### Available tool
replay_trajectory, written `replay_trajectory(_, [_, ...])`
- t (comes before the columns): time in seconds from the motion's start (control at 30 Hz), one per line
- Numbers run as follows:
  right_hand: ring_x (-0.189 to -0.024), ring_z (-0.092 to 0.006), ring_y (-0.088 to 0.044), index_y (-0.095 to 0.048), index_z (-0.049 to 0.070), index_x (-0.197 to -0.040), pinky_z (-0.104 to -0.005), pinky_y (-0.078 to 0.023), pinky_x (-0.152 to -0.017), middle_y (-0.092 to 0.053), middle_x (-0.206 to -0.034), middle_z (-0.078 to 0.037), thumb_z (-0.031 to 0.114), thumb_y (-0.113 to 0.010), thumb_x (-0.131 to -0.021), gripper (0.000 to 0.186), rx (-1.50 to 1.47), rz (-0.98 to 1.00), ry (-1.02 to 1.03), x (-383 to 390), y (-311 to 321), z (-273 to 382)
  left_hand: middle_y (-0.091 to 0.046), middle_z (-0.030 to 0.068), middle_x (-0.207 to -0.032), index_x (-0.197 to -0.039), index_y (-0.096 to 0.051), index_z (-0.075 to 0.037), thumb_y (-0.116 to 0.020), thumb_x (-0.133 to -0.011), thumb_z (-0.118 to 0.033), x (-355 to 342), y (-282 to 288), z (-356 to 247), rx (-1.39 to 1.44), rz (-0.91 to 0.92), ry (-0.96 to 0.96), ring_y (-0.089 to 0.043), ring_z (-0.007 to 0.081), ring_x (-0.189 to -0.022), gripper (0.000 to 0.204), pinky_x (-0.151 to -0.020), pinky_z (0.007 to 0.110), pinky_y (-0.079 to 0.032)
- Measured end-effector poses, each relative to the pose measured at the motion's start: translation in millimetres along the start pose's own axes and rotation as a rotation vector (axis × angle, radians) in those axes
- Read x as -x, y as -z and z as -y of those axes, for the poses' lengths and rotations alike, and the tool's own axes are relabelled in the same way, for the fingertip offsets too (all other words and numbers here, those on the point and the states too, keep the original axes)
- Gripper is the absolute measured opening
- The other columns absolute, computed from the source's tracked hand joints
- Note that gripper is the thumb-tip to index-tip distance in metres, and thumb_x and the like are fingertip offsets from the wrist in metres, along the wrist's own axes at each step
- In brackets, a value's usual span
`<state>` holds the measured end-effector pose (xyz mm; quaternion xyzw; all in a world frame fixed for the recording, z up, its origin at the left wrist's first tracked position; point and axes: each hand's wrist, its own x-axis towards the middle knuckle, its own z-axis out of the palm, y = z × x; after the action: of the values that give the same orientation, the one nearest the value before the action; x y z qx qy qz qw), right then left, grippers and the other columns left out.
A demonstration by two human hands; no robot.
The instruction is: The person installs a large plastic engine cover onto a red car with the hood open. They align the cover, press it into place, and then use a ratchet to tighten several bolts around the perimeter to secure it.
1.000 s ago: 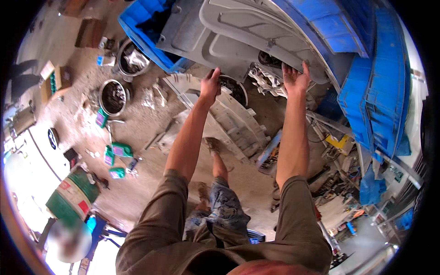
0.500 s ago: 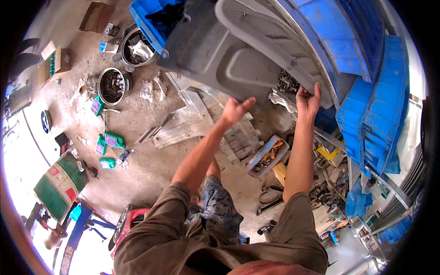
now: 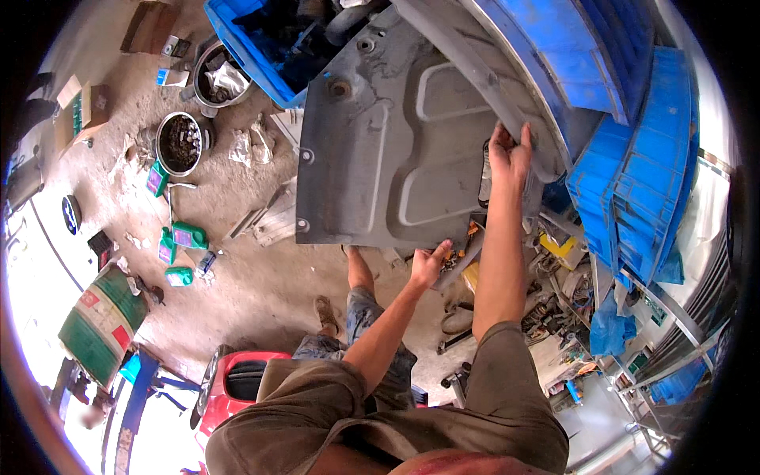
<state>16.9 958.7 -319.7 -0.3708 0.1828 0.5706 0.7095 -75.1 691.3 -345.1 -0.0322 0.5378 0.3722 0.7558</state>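
Note:
A broad dark grey moulded panel (image 3: 364,170) with raised ribs and corner holes spreads out in front of me. My left hand (image 3: 430,265) grips its near edge, thumb along the rim. Farther to the right, my right hand (image 3: 511,158) is closed at the lower edge of a long curved grey plastic piece (image 3: 479,67), which overlaps the panel's right side. Some of the right fingers are hidden behind that edge. Under the panel, only parts of a pale metal sheet (image 3: 277,218) show on the floor.
Blue bins (image 3: 633,190) are stacked at the right, and another blue bin (image 3: 229,47) holds dark parts. A metal pot (image 3: 179,144) and green bottles (image 3: 188,235) stand on the left. Loose parts (image 3: 554,309) clutter the lower right; a red machine (image 3: 245,380) is near me.
The grey panel has swung down toward me, covering most of the metal sheet and the box of parts. My left hand moved nearer with its edge; my right hand shifted slightly up and left.

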Motion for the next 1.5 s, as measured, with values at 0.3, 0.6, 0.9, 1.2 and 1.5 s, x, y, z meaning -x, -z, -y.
replay_trajectory(0.3, [-0.108,-0.0286,-0.060,-0.054,-0.003,-0.117,-0.0417,-0.051,-0.096,-0.062,-0.116,-0.015,0.018,-0.060,-0.095,0.032,0.033,-0.031,0.054,-20.2,-10.0,-28.1,-0.064,0.0006,-0.075,-0.094,-0.065,-0.001,-0.068,-0.090,-0.025,9.7,-59.1,107.4,-0.238,-0.110,-0.015,-0.054,0.0138,-0.059,0.024,-0.054,0.033,-0.044])
replay_trajectory(0.6, [-0.114,-0.0277,-0.059,-0.054,-0.001,-0.126,-0.0394,-0.047,-0.098,-0.061,-0.122,-0.015,0.018,-0.060,-0.094,0.037,1.229,0.292,0.304,82.2,52.7,42.8,-0.045,-0.0029,-0.054,-0.061,-0.050,-0.011,-0.065,-0.092,-0.028,66.1,54.7,106.6,0.062,-0.085,0.196,-0.040,0.0079,-0.045,0.038,-0.042,0.027,-0.028])
replay_trajectory(0.9, [-0.115,-0.0323,-0.054,-0.052,-0.002,-0.130,-0.0437,-0.043,-0.096,-0.058,-0.125,-0.019,0.063,-0.064,-0.080,0.083,1.956,-0.033,0.233,97.3,116.0,141.0,-0.039,0.0000,-0.047,-0.056,-0.045,-0.012,-0.059,-0.095,-0.026,144.1,90.3,6.6,-0.077,-0.091,0.069,-0.035,0.0100,-0.042,0.043,-0.042,0.028,-0.026])
replay_trajectory(1.2, [-0.133,-0.0289,-0.039,-0.037,0.010,-0.147,-0.0410,-0.027,-0.110,-0.036,-0.150,-0.014,0.071,-0.058,-0.077,0.095,1.688,-0.089,-0.277,183.8,66.9,125.9,-0.042,-0.0026,-0.051,-0.061,-0.049,-0.011,-0.065,-0.088,-0.019,258.6,117.6,-141.8,-0.154,-0.145,-0.125,-0.035,0.0086,-0.040,0.033,-0.040,0.026,-0.023])
replay_trajectory(1.5, [-0.099,-0.0242,-0.061,-0.058,0.007,-0.124,-0.0365,-0.047,-0.087,-0.063,-0.114,-0.009,0.058,-0.064,-0.082,0.066,1.284,-0.052,-0.499,351.3,38.0,97.0,-0.034,-0.0029,-0.043,-0.055,-0.042,-0.015,-0.061,-0.092,-0.023,397.7,128.7,-260.2,-0.296,-0.008,-0.252,-0.029,0.0081,-0.036,0.043,-0.037,0.026,-0.019])
